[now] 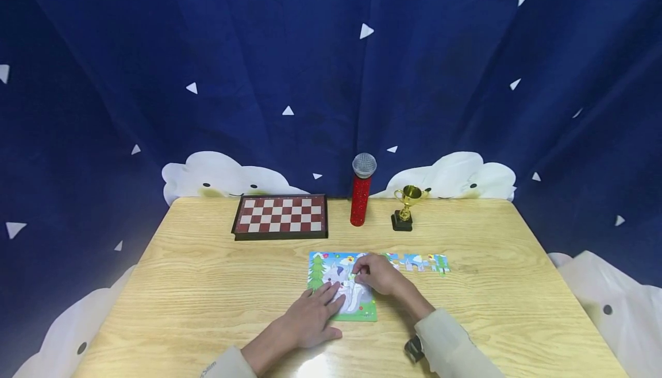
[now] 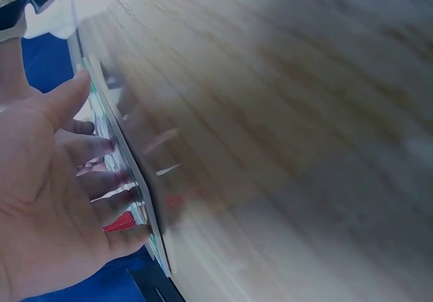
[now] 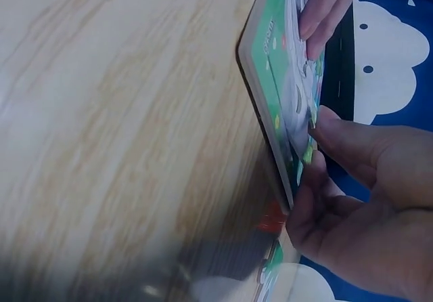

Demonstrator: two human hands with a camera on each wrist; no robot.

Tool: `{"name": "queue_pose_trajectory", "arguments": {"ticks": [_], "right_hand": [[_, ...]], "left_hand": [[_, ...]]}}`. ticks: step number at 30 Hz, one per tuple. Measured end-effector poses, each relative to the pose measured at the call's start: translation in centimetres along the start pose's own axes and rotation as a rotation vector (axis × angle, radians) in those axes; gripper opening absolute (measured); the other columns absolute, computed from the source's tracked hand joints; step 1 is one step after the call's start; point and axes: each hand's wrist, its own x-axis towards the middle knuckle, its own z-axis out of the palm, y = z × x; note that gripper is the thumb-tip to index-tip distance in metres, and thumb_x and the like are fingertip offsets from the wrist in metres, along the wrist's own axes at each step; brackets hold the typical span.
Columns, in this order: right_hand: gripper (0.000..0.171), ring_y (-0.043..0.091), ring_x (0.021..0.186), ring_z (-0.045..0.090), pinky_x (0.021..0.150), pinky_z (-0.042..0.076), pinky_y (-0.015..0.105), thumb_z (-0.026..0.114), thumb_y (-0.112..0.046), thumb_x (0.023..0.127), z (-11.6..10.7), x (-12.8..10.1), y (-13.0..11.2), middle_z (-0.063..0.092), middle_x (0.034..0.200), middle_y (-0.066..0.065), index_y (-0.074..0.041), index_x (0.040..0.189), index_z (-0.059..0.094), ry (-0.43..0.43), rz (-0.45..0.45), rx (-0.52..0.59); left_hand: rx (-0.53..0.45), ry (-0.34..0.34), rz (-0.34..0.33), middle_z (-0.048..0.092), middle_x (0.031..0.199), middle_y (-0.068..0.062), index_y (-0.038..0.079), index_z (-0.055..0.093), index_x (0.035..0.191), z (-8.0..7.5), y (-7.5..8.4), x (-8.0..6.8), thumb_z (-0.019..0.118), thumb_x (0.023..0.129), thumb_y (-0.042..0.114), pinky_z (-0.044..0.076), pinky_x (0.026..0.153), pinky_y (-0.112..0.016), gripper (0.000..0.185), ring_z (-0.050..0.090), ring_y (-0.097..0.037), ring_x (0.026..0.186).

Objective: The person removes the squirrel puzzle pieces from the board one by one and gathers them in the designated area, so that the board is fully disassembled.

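Note:
A colourful jigsaw puzzle (image 1: 357,309) with a green tree and a white animal lies on the wooden table (image 1: 207,286), near the front middle. My left hand (image 1: 315,309) rests flat on its lower left part with straight fingers (image 2: 101,180). My right hand (image 1: 359,274) is curled over the puzzle's middle. In the right wrist view its thumb and fingers (image 3: 338,136) pinch a small puzzle piece (image 3: 308,154) at the puzzle's surface (image 3: 270,65). The left hand's fingertips (image 3: 325,11) show beyond it. The left wrist view shows the puzzle's edge (image 2: 132,173) side-on.
A short row of joined puzzle pieces (image 1: 419,262) lies just right of the puzzle. At the back of the table stand a red-and-white chessboard (image 1: 281,216), a red glitter microphone (image 1: 361,191) and a small gold trophy (image 1: 405,208). A blue curtain hangs behind.

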Motion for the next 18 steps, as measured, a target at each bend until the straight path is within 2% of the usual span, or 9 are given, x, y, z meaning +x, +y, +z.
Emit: {"name": "queue_pose_trajectory", "arguments": {"ticks": [10,18], "right_hand": [[0.008,0.010,0.063,0.051,0.058,0.043,0.021,0.063,0.000,0.075,-0.18,0.13,0.09,0.057,0.067,-0.002,-0.008,0.076,0.061,0.029,-0.070,0.037],[0.011,0.007,0.060,0.050,0.056,0.043,0.021,0.057,0.004,0.078,-0.54,0.12,0.23,0.057,0.066,-0.002,-0.006,0.078,0.060,-0.025,-0.032,0.129]], "left_hand": [[0.014,0.003,-0.003,0.025,0.142,-0.010,0.013,0.036,0.135,-0.12,0.05,-0.02,0.043,0.083,0.055,0.030,0.096,-0.046,0.067,0.022,-0.026,0.129],[0.018,-0.005,-0.011,0.024,0.142,-0.010,0.014,0.036,0.135,-0.10,0.11,0.08,0.044,0.083,0.055,0.030,0.096,-0.046,0.067,0.023,-0.026,0.129]]}}
